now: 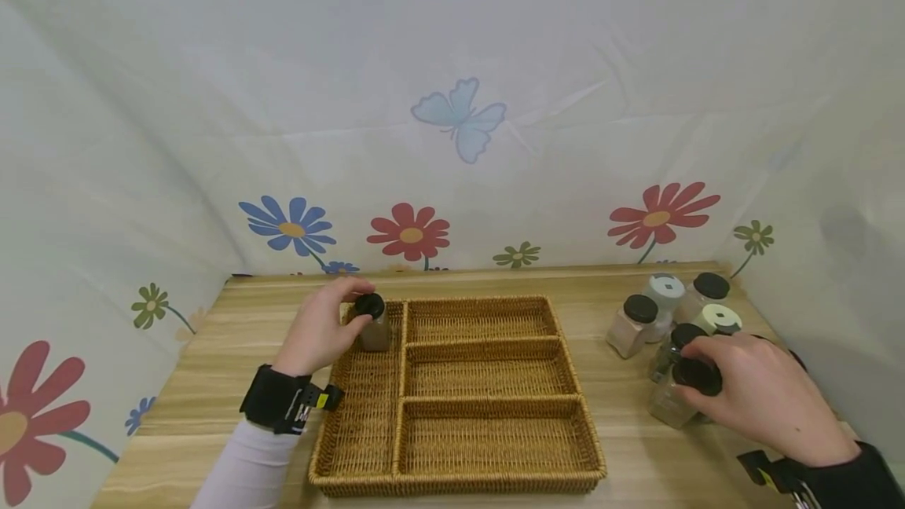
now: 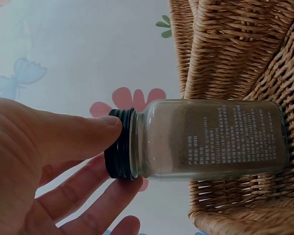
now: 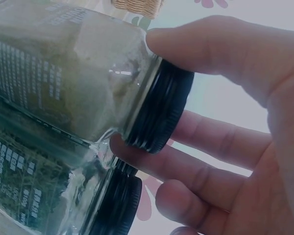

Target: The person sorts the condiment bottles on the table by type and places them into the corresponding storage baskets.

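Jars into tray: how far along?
Early, it seems. Done: one black-lidded jar looks set in the tray's left compartment. In hand: left hand pinches that jar's lid; right hand grips another jar. Remaining: probably that one plus the jars grouped beside it on the table.

A: Where does the head view look from?
B: High up, forward and down, far enough off to fit the tray (image 1: 459,484), the left hand (image 1: 321,328), the right hand (image 1: 767,395) and the curtain (image 1: 318,100).
A: And the left wrist?
B: Very close, turned sideways, facing past the left jar (image 2: 220,137) to the curtain. Head shares that jar and hand.
A: The right?
B: Also close, and tilted; the right jar (image 3: 63,68) runs off its left edge. Head shares both again.
A: Do the wrists overlap?
B: Each catches the tray and curtain, the right only a scrap of tray up top.
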Available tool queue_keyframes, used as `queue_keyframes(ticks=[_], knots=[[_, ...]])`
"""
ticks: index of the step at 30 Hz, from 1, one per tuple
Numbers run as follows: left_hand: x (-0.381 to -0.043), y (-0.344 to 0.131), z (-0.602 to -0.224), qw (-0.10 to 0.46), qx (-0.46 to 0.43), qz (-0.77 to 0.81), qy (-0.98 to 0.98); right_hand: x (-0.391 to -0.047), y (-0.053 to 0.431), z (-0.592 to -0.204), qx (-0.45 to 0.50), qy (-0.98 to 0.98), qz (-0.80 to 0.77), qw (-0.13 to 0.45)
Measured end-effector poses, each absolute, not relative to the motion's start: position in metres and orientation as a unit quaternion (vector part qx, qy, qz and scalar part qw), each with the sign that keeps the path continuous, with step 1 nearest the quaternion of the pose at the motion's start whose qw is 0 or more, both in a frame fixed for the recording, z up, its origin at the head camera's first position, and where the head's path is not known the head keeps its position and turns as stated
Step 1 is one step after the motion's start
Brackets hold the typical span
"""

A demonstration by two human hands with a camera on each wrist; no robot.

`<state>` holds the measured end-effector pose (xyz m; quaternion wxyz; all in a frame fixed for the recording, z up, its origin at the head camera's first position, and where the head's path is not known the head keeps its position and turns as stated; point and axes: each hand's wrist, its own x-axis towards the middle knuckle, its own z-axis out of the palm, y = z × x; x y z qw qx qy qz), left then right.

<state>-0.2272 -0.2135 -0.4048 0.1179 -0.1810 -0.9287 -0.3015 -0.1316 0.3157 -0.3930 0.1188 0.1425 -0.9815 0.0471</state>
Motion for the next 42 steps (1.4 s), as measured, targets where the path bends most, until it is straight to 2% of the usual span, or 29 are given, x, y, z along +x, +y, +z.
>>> queue_keyframes(ticks=[10,23,42], knots=[[-0.228,-0.213,-0.407,0.123,-0.180,-0.295,-0.930,-0.130,0.313,-0.391,0.129,-0.983,0.062,0.116],[-0.229,-0.214,-0.408,0.127,-0.179,-0.293,-0.930,-0.121,0.294,-0.389,0.160,-0.949,0.141,0.232],[-0.215,-0.202,-0.395,0.177,-0.210,-0.276,-0.921,-0.105,0.269,-0.385,0.202,-0.915,0.222,0.269]])
